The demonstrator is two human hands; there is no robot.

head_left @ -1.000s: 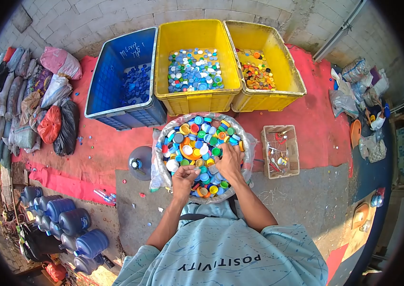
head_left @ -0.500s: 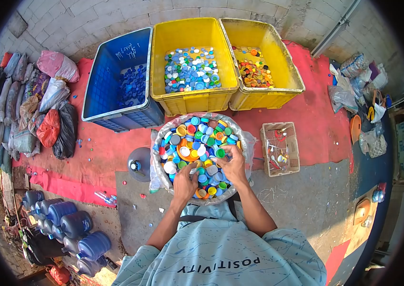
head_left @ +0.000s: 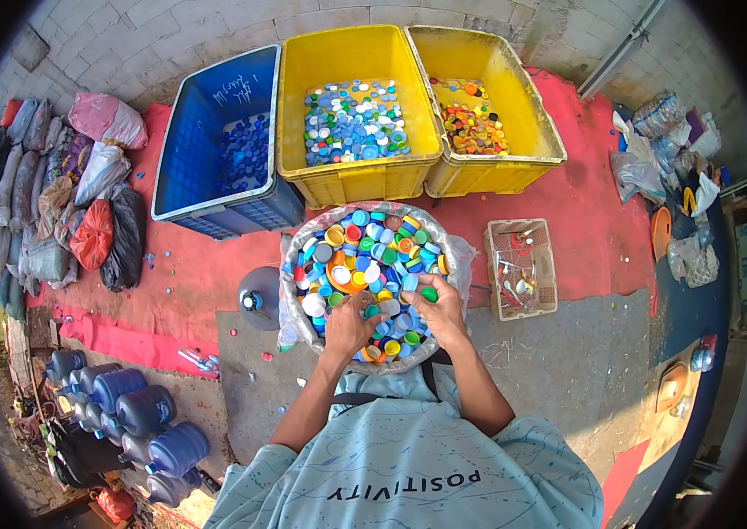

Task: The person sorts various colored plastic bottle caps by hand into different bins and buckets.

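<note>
A round tub [head_left: 456,256] lined with clear plastic stands in front of me, heaped with bottle caps [head_left: 357,258] in many colours. My right hand [head_left: 444,316] is over the right side of the heap, with a green bottle cap [head_left: 429,294] between thumb and fingers. A light blue cap [head_left: 410,282] shows right at its fingertips. Lower on the left of the heap, my left hand [head_left: 349,328] has its fingers curled down among the caps. What those fingers hold, if anything, I cannot tell.
Beyond the tub stand a blue crate [head_left: 215,210] and two yellow crates [head_left: 356,187] [head_left: 492,181] with sorted caps. A small basket [head_left: 523,309] sits right, a water jug [head_left: 259,300] left. Filled sacks [head_left: 100,185] and several blue jugs [head_left: 144,412] lie further left.
My right hand has shifted slightly right and lower, and a green cap now shows in its fingers. My left hand has moved slightly, its fingers reaching further over the caps.
</note>
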